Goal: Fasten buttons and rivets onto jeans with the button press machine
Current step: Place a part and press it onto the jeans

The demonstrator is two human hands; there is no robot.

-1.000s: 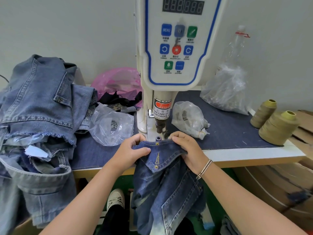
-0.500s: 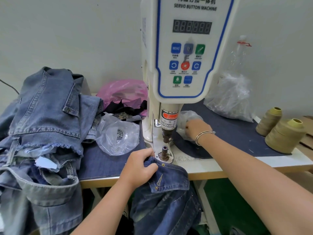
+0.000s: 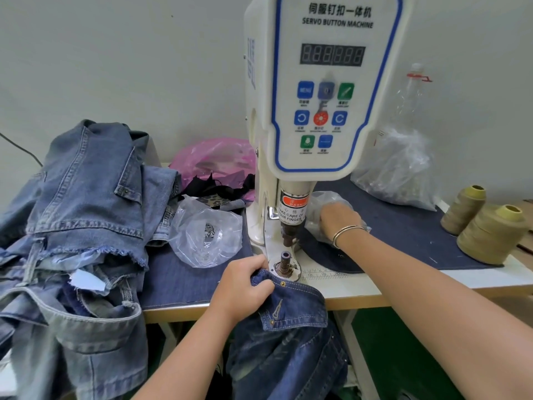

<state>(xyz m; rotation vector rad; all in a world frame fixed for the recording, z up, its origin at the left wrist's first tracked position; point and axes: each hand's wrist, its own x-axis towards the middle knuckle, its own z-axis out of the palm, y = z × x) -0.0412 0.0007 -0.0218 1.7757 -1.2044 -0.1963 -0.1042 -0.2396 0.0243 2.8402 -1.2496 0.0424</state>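
Head view only. Left hand (image 3: 241, 287) grips dark jeans (image 3: 291, 327) at the waistband edge, fingers curled round the denim, holding it just beside the lower die (image 3: 284, 262) of the button press machine (image 3: 323, 111); most of the garment hangs below the table edge (image 3: 375, 295). One rivet already shows on the waistband. Right hand (image 3: 340, 219) reaches into a clear plastic bag (image 3: 323, 202) behind the press head; fingers hidden in the plastic, so cannot tell if it pinches anything. Step looks like fetching a fresh button or rivet. Next move likely calls for seating the part on the die, sliding the waistband over it, fingers clear of the punch. Finished jeans pile (image 3: 80, 226) sits left, thread cones (image 3: 490, 232) right.
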